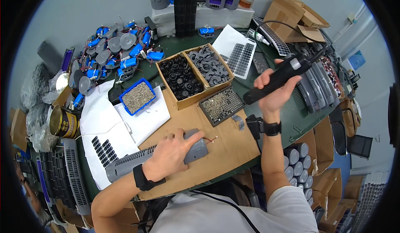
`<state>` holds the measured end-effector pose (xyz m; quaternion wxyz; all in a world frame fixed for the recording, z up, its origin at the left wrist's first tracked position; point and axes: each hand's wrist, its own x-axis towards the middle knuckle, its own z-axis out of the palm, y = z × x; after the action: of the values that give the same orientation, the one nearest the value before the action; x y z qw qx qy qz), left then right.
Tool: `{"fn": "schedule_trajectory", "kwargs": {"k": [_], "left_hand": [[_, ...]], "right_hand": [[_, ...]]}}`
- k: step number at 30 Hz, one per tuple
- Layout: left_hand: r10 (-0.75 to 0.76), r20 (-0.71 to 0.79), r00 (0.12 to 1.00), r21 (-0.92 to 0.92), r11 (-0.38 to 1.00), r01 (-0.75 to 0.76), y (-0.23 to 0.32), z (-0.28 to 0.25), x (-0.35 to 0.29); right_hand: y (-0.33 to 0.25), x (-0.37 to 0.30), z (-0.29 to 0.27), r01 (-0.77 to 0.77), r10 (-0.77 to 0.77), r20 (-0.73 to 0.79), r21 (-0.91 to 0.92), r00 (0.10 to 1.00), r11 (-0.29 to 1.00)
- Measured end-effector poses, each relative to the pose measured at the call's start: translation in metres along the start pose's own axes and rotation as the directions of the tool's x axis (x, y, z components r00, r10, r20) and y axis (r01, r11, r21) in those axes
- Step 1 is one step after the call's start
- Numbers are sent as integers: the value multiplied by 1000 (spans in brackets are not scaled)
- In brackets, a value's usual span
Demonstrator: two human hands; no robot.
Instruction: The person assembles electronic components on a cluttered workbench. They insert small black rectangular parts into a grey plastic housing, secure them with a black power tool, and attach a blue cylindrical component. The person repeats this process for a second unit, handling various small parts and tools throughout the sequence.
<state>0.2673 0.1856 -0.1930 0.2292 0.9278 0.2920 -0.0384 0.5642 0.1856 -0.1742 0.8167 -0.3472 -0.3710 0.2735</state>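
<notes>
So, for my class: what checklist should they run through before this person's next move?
1. Left hand steadying the gray housing: ok, gripping it from above.
2. Right hand holding the black corded tool: ok.
3. Tool apart from the housing: ok, raised off to the right.
4. Thin wires tucked inside: not ok, protruding from the housing's end.
5. Black tray stocked: ok, small parts inside.
6. Tool switched off: cannot tell.
</notes>
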Motion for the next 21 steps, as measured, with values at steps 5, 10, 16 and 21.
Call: {"fn": "schedule_trajectory", "kwargs": {"k": [5, 10, 16, 21], "left_hand": [[-28, -1, 1000, 13, 1000, 28, 3, 0, 0], [-23, -6, 1000, -6, 1000, 23, 2, -1, 1], [-5, -28, 1000, 8, 1000, 6, 1, 2, 2], [-7, -37, 999, 3, 1000, 7, 2, 2, 1]], "right_hand": [[38, -3, -4, 34, -29, 58, -87, 998, 996], [44, -4, -7, 2, 7, 63, -145, 998, 990], [48, -5, -5, 21, -11, 63, -160, 998, 987], [50, -6, -3, 38, -19, 96, -198, 995, 980]]}}
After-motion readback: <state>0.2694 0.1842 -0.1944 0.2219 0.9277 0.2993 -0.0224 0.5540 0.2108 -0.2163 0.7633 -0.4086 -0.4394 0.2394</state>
